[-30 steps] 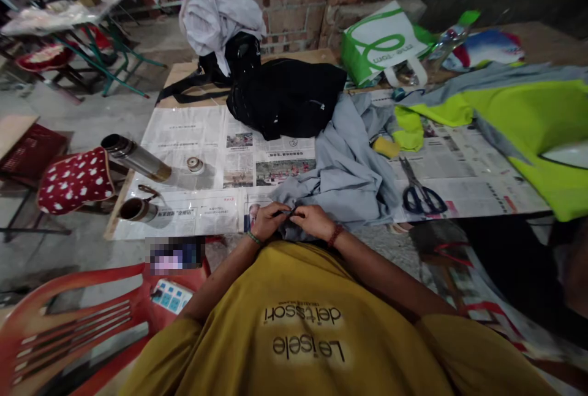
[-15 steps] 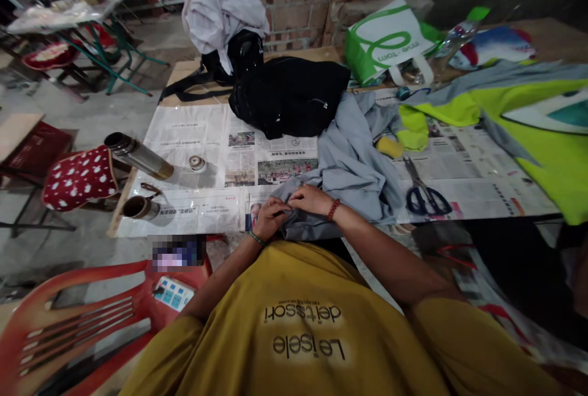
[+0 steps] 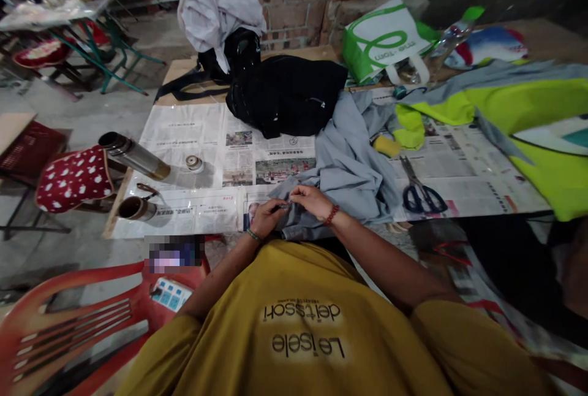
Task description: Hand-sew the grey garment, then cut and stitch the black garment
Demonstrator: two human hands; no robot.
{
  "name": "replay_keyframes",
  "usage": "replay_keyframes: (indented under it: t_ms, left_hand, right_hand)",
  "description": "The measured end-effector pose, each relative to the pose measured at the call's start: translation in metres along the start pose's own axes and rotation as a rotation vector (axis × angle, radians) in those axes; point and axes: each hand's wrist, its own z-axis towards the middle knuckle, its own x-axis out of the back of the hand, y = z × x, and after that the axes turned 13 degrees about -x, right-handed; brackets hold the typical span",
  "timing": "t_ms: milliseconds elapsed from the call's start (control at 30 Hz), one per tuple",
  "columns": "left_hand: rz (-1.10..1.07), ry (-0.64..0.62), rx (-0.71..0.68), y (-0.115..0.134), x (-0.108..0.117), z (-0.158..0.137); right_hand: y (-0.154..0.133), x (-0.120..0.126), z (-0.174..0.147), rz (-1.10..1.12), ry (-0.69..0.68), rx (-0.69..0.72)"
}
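Seemingly, both the left hand [image 3: 265,217] and right hand [image 3: 311,201] are pinching the near edge of the grey garment [image 3: 349,163] at lower centre of the frame, a soft, light cloth probably best gripped along its hem.

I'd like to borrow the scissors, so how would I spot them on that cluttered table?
Start at the long table covered in newspaper sheets and go to the right of the crumpled grey cloth that both hands work on. The dark-blue-handled metal scissors lie flat near the front edge, blades pointing away. Nothing else nearby is metal; a small yellow object lies beyond them.
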Motion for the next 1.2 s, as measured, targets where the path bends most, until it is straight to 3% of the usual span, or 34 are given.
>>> replay_keyframes:
  t_ms: [267, 467, 567, 733, 833, 900, 1100, 1200]
  left_hand:
    - [-0.017, -0.006, 0.11, 0.0, 0.001, 0.001]
    - [-0.063, -0.008, 0.091, -0.001, 0.001, 0.0]
    - [-0.084, 0.005, 0.075, -0.002, 0.001, 0.0]
    - [-0.099, 0.013, 0.122, -0.004, 0.001, -0.001]
    - [-0.11, 0.029, 0.147, -0.003, 0.001, -0.001]
    - [-0.131, 0.05, 0.167, -0.003, 0.001, -0.001]
    - [-0.181, 0.059, 0.199, -0.002, 0.0, 0.002]
    - [-0.2, 0.074, 0.226, 0.001, 0.0, 0.002]
  right_hand:
    - [0.004, -0.009, 0.008, 0.316, 0.084, -0.135]
    - [0.003, -0.001, 0.0, 0.329, -0.12, -0.119]
    - [0.004, -0.004, -0.004, 0.233, -0.147, -0.101]
    - [0.006, -0.011, 0.005, 0.262, 0.001, -0.05]
    - [0.0, 0.0, 0.015, 0.357, 0.166, -0.066]
    - [-0.01, 0.014, 0.017, 0.38, 0.196, -0.059]
    - [-0.044, 0.033, 0.009, 0.464, -0.195, -0.025]
    - [-0.054, 0.032, 0.016, 0.417, -0.115, 0.089]
